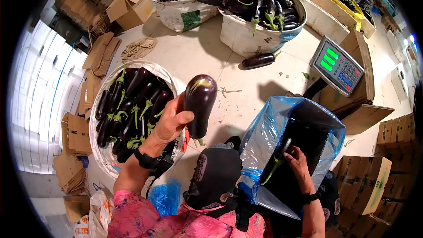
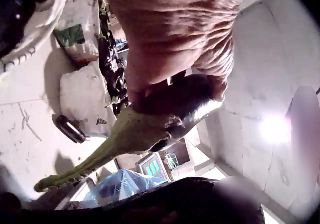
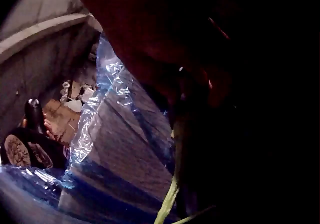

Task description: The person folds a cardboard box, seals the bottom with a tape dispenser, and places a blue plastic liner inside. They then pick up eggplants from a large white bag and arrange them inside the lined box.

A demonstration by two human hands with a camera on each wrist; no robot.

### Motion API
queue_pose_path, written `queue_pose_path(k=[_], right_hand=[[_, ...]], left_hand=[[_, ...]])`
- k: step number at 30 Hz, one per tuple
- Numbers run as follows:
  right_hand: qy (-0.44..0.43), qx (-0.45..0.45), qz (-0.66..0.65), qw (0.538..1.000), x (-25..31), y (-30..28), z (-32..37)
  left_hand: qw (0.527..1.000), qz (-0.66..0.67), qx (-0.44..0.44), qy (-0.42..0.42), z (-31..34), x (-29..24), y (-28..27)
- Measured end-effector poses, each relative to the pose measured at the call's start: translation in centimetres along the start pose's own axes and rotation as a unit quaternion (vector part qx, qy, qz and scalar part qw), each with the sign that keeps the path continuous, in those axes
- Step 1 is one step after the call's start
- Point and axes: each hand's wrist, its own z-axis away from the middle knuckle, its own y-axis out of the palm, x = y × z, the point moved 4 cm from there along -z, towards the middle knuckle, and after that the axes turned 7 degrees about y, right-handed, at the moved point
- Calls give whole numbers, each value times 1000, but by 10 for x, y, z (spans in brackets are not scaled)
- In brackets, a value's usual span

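Note:
In the head view the left hand (image 1: 171, 121) grips a dark eggplant (image 1: 201, 101) upright beside a round container (image 1: 94, 150) full of eggplants. Its green stem (image 2: 135, 131) points away from the palm in the left wrist view, where the left hand (image 2: 175, 39) wraps its fingers round the body. The right hand (image 1: 298, 164) is inside a box lined with blue plastic (image 1: 260, 128), holding another eggplant (image 1: 284, 148) with its stem toward the near left. Much of the right wrist view is dark; a green stem (image 3: 170, 199) shows below the right hand (image 3: 165, 59).
Two white sacks (image 1: 189, 17) (image 1: 246, 39) of eggplants stand at the back. One eggplant (image 1: 258, 61) lies on the floor before them. A scale display (image 1: 338, 66) stands behind the lined box. Cardboard boxes (image 1: 363, 183) are at the right, flattened cardboard (image 1: 70, 172) at the left.

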Motion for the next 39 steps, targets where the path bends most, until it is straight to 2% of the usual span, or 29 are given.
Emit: queue_pose_path(k=[7,10,11,13,14,16,19,20,22,23,25,26,27,30,31,32,33,35,38,39], right_hand=[[3,4,12,1000,4,-3,3],[-32,-29,41,998,47,-17,19],[-50,-46,10,998,55,-21,19],[-52,-6,-107,993,96,-33,31],[-54,11,-161,985,123,-39,43],[-107,29,-182,977,174,-55,62],[-172,25,-213,961,226,-69,81],[-175,45,-247,952,240,-72,87],[-179,69,-316,929,249,-75,92],[-163,63,-310,935,242,-76,92],[-128,52,-298,945,217,-76,92],[-111,34,-293,949,203,-76,95],[-90,28,-285,954,186,-77,97],[-14,31,-256,966,142,-82,102],[20,19,-237,971,124,-80,100],[23,4,-224,974,110,-77,97],[34,-20,-143,989,93,-76,92],[47,-68,33,996,75,-67,82],[78,-55,61,994,79,-55,72],[98,-45,63,992,79,-53,64]], left_hand=[[994,108,-27,-14,-21,15,5],[996,85,-9,-16,-41,5,18],[997,70,34,-18,-51,0,24],[994,91,53,-24,-80,-2,39],[994,87,68,-10,-96,-10,55],[988,99,117,11,-123,-24,95],[975,105,194,12,-146,-33,167],[958,144,246,33,-153,-26,192],[948,174,265,-7,-136,-10,241],[946,167,277,-15,-126,0,256],[945,-12,325,26,-116,16,267],[923,-161,344,56,-114,24,268],[917,-189,327,127,-114,42,269],[841,-319,424,108,-113,96,262],[790,-383,446,174,-107,119,259],[738,-431,493,162,-99,133,258],[647,-489,573,116,-90,140,261],[538,-520,641,173,-74,147,262],[494,-510,700,81,-64,159,263],[499,-501,703,80,-64,157,262]])
